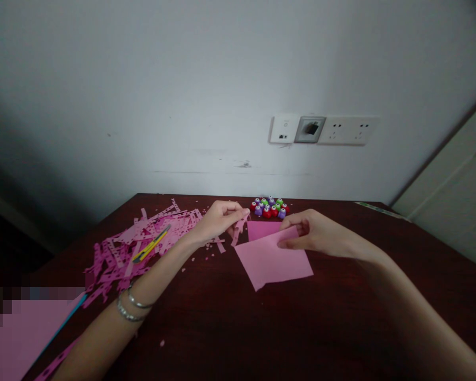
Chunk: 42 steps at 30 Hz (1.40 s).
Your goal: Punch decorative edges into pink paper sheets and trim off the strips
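Nearest me, at the lower left, lies a big pink paper (43,333) with a blue edge (65,320), part of it lost in coarse pixels. Two silver bangles (131,307) circle my left wrist, and that forearm hides part of the table (206,338) and some scraps (122,248).

My right grip (307,231) is closed on the upper edge of the pink sheet (273,262), thumb in front and fingers behind. The sheet is in front of me, slanted, covering part of a darker pink square (262,229). My left grip (224,218) is pinched shut on a thin pink strip (239,229); its lower end meets the sheet's left corner, but I cannot tell whether they are joined.

To the left, the scraps make a loose, punched heap with a yellow knife (151,244) across it. Just behind the square, red, purple and green punches (267,208) crowd together. At the far right edge lies a narrow greenish band (382,210), its marks too small to read.

On the wall (206,106) are a small plate (282,130), a grey-framed outlet (310,129) and white sockets (347,131); the plate's print is too faint to read.
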Each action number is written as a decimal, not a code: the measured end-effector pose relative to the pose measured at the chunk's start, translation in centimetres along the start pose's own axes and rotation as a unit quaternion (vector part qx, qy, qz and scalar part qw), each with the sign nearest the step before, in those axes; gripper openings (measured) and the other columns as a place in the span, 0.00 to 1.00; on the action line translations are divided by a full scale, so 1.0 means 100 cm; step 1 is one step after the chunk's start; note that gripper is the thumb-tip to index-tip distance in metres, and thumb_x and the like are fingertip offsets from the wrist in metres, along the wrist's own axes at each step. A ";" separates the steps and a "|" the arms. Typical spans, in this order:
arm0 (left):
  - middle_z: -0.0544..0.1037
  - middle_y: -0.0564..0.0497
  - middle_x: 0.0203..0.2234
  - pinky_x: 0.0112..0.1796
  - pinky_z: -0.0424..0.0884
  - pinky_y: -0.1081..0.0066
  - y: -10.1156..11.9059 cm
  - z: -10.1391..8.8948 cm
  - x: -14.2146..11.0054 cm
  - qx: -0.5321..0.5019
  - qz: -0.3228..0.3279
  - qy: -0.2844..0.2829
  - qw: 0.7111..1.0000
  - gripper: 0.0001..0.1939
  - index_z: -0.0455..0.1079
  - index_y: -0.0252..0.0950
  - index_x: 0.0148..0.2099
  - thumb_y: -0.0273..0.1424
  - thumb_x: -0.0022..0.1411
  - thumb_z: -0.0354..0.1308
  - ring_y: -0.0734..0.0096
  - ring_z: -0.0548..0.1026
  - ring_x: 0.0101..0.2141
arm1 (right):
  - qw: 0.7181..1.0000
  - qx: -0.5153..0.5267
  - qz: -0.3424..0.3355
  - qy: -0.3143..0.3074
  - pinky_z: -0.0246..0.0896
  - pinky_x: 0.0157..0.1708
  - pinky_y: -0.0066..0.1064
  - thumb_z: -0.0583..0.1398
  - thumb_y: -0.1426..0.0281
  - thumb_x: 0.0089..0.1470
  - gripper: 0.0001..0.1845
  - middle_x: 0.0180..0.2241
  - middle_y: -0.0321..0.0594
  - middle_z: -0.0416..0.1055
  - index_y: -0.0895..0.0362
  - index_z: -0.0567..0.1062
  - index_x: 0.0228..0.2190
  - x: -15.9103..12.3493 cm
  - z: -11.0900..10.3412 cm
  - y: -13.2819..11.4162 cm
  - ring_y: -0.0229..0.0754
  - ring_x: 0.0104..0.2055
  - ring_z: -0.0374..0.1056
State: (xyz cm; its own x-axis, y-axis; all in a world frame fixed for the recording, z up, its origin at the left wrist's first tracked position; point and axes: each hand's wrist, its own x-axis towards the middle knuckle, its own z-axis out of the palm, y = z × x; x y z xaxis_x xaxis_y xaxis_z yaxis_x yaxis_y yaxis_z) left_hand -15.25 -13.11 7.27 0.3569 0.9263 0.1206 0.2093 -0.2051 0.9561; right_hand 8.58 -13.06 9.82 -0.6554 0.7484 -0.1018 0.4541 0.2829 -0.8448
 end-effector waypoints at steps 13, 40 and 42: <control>0.67 0.55 0.16 0.19 0.62 0.76 -0.019 -0.024 0.008 0.030 -0.067 0.098 0.992 0.15 0.63 0.35 0.24 0.40 0.55 0.55 0.79 0.66 0.16 | 0.991 -0.075 0.015 0.109 0.60 0.25 0.28 0.62 0.56 0.42 0.17 0.25 0.38 0.74 0.56 0.76 0.29 -0.022 -0.025 -0.009 0.39 0.26 0.68; 0.77 0.46 0.31 0.37 0.71 0.70 0.015 0.006 -0.015 0.012 0.065 -0.001 0.998 0.12 0.72 0.31 0.37 0.35 0.58 0.53 0.72 0.74 0.33 | 0.982 0.120 -0.005 0.147 0.65 0.31 0.33 0.66 0.57 0.39 0.25 0.31 0.43 0.75 0.58 0.70 0.37 -0.010 -0.022 0.006 0.44 0.32 0.71; 0.77 0.47 0.29 0.33 0.71 0.72 0.018 0.002 -0.017 0.019 0.040 -0.050 0.998 0.12 0.73 0.31 0.36 0.35 0.58 0.54 0.73 0.74 0.30 | 0.989 0.107 0.012 0.097 0.66 0.32 0.35 0.65 0.57 0.39 0.27 0.33 0.44 0.75 0.58 0.71 0.40 -0.012 -0.021 0.001 0.45 0.33 0.71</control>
State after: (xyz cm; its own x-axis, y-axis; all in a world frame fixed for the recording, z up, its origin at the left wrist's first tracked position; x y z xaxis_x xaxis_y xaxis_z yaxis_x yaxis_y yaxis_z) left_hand -15.31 -15.14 8.68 0.4630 0.8703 0.1678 0.2091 -0.2912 0.9335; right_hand 10.64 -12.69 10.95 -0.5083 0.8604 -0.0372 0.3154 0.1458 -0.9377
